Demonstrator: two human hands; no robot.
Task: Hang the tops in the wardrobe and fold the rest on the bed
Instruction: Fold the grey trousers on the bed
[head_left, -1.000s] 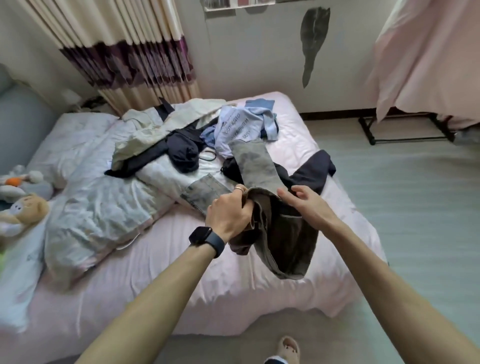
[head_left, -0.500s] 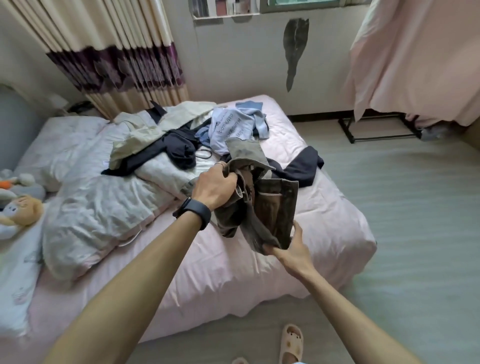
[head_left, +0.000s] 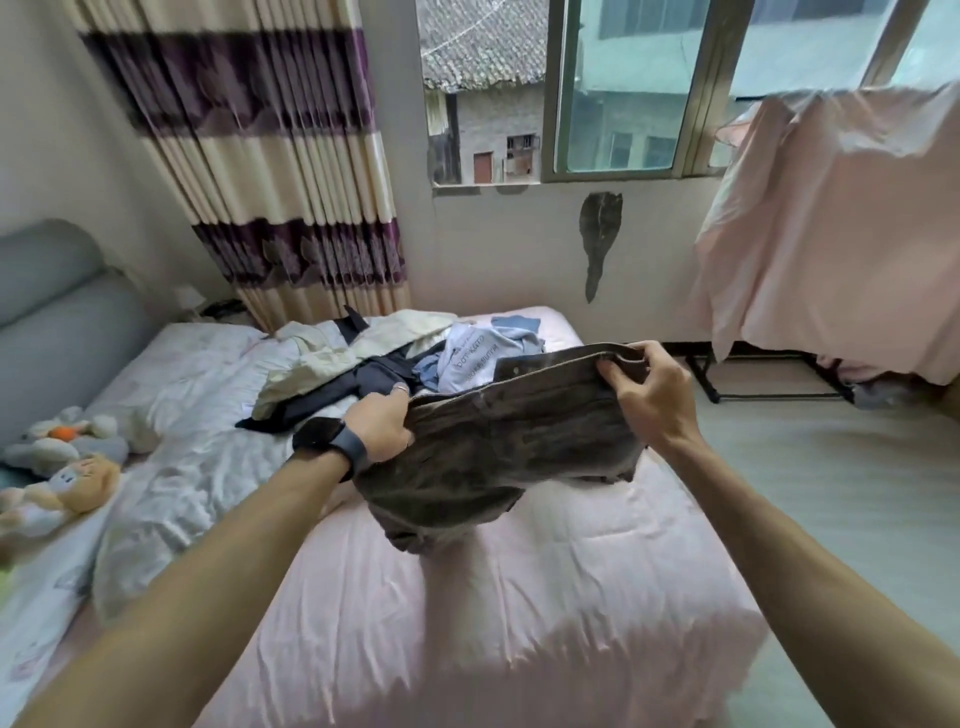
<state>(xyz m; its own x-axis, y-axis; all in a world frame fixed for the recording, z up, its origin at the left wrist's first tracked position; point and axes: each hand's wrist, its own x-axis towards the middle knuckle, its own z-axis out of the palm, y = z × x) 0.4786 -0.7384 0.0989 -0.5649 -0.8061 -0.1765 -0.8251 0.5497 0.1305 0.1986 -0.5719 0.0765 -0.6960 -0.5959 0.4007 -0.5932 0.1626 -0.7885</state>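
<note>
I hold a pair of grey-brown trousers (head_left: 498, 452) spread out by the waistband above the pink bed (head_left: 519, 597). My left hand (head_left: 382, 428) grips the waistband's left end, and my right hand (head_left: 647, 389) pinches its right end, lifted higher. The legs hang bunched below, touching the sheet. Behind the trousers lies a pile of clothes: a light blue printed top (head_left: 483, 358), a dark navy garment (head_left: 358, 387) and a cream garment (head_left: 332, 353).
A crumpled white duvet (head_left: 182, 441) covers the bed's left side, with plush toys (head_left: 62, 467) at the far left. A pink sheet (head_left: 841, 234) hangs over a black rack at the right. Striped curtains (head_left: 291, 182) and a window stand behind. Bare floor lies to the right.
My right hand left the trousers' lower edge and took the waistband. Both hands pulled the waistband wide and raised it. The camera tilted up, showing the window.
</note>
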